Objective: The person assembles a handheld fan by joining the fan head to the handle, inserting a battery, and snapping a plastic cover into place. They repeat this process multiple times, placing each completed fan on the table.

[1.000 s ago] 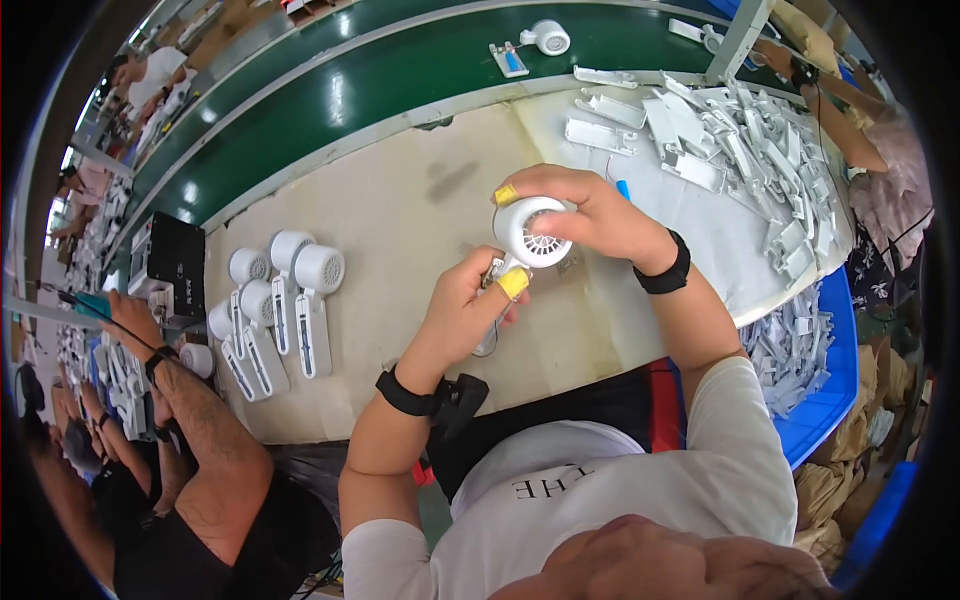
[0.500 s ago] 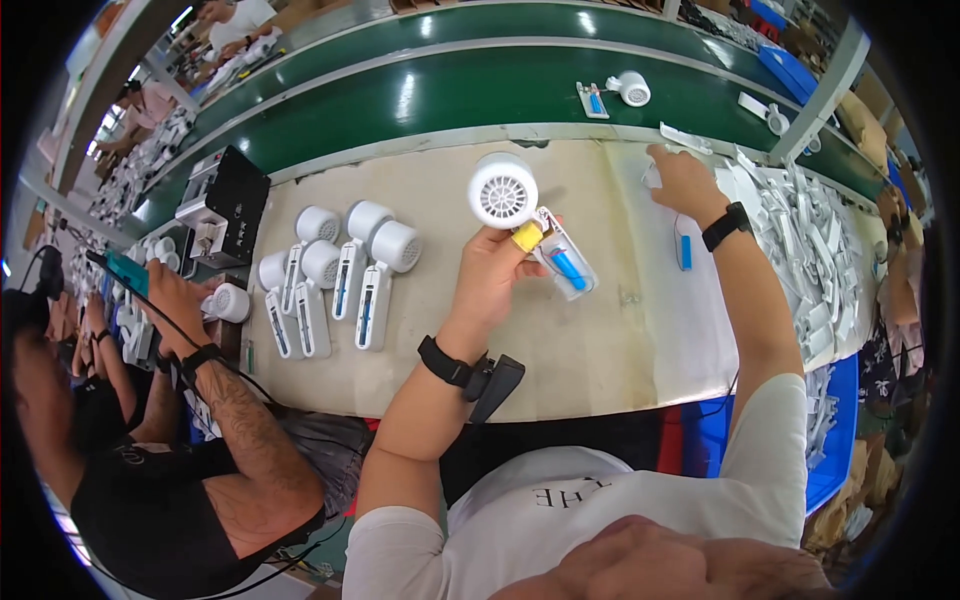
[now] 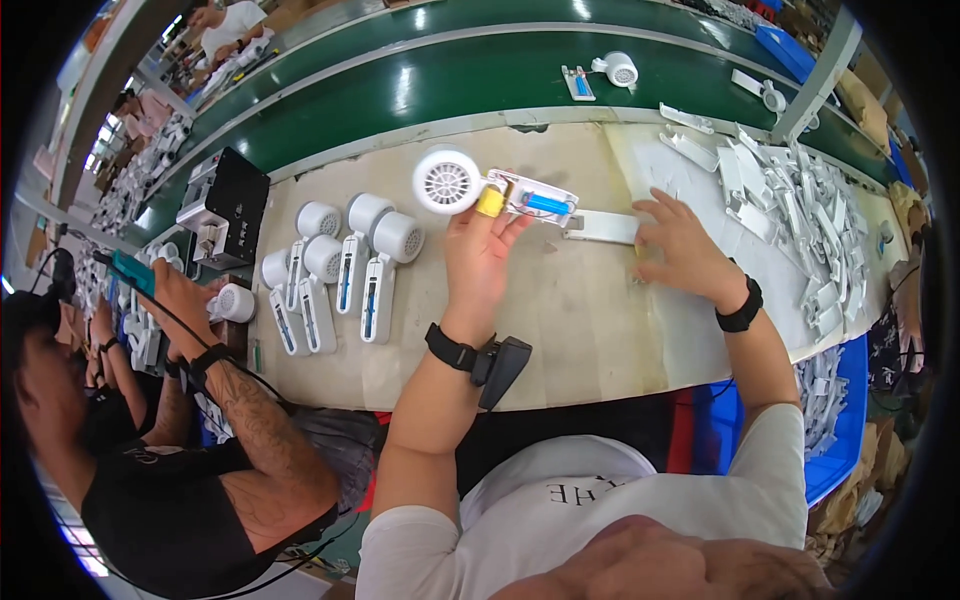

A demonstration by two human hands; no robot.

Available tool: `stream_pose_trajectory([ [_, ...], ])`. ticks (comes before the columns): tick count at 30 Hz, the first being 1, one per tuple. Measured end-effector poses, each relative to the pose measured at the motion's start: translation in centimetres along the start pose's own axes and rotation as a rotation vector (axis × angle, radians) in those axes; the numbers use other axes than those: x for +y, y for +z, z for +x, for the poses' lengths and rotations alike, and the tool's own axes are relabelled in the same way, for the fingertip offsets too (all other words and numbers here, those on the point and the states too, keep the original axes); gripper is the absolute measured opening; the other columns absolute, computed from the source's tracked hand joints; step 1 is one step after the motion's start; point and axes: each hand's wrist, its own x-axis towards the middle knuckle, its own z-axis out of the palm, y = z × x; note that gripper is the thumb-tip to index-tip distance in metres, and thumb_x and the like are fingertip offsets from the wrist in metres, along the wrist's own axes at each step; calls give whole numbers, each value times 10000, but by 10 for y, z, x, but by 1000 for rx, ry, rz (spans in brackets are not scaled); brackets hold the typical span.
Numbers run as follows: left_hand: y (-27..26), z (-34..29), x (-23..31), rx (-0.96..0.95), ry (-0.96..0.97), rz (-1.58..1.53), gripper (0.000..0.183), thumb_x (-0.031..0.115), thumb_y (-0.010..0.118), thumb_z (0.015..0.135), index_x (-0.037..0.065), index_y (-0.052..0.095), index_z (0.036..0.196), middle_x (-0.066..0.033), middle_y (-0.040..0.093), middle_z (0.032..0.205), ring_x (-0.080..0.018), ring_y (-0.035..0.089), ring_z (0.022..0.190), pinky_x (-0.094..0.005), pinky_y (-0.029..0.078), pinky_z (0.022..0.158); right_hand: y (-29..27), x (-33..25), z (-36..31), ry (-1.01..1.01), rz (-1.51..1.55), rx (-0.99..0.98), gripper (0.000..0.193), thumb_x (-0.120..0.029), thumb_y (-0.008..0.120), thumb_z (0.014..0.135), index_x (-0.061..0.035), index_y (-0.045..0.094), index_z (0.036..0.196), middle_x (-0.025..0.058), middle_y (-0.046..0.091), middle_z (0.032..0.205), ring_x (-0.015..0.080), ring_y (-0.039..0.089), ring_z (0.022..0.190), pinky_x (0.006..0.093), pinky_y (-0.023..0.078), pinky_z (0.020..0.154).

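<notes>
My left hand (image 3: pixel 478 262) is closed around a white handheld fan (image 3: pixel 447 182), pinching it where the round grilled head meets the handle. The handle is open toward me, showing a blue battery (image 3: pixel 547 204) inside and a yellow piece (image 3: pixel 491 200) near the neck. Just right of that handle, my right hand (image 3: pixel 685 248) has its fingers at the end of a long white handle cover (image 3: pixel 602 227) and grips it. The cover's near-left end lies close below the open handle; whether they touch I cannot tell.
Several white fans (image 3: pixel 377 285) lie left on the table (image 3: pixel 540 340). A heap of white covers (image 3: pixel 810 230) lies right, above a blue bin (image 3: pixel 850 420). A black machine (image 3: pixel 225 205) stands far left. A co-worker's hand (image 3: pixel 180 300) holds a teal tool. A green conveyor (image 3: pixel 460 85) runs behind.
My right hand has come back from beside the heap toward the middle with a handle cover. My left hand has turned the fan, so its handle now points right.
</notes>
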Motion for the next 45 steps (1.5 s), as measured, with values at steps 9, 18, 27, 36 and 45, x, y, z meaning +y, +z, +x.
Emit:
stream_pose_trajectory([
  [9,5,-9,-5,-17,-19,-29,297,165,491,930,-6,474,1172,-127,554,1168,-198,585,1008,-324,521,803,29,-11,40,91,146,70,509,-108,685,706,-15,500,1172,186,492,1212,340,482,1078,375,390,940],
  [18,12,-15,-11,39,28,-47,347,168,507,922,-14,450,1212,-128,513,1236,-206,545,1084,-334,489,881,-5,-88,49,-206,139,509,554,-23,699,662,-27,510,1183,181,549,1146,351,539,1038,389,454,875],
  [27,20,-23,-14,39,93,-46,379,120,523,908,-14,426,1250,-133,480,1272,-212,510,1124,-325,463,911,2,-93,53,-261,2,613,536,-45,693,663,-26,527,1172,154,554,1172,332,548,1037,394,454,890],
  [36,19,-20,-1,62,229,57,320,100,539,893,-5,484,1190,-123,552,1144,-214,535,1059,-367,427,938,11,-94,58,-288,52,618,499,-101,701,696,-31,535,1161,144,556,1170,322,557,1035,350,453,893],
  [45,25,-27,16,-48,204,-55,335,161,576,872,25,493,1166,-133,564,1117,-279,542,1053,-425,413,956,8,-86,36,57,1128,167,295,-254,566,897,-5,541,1054,41,558,862,75,499,785,236,431,716],
])
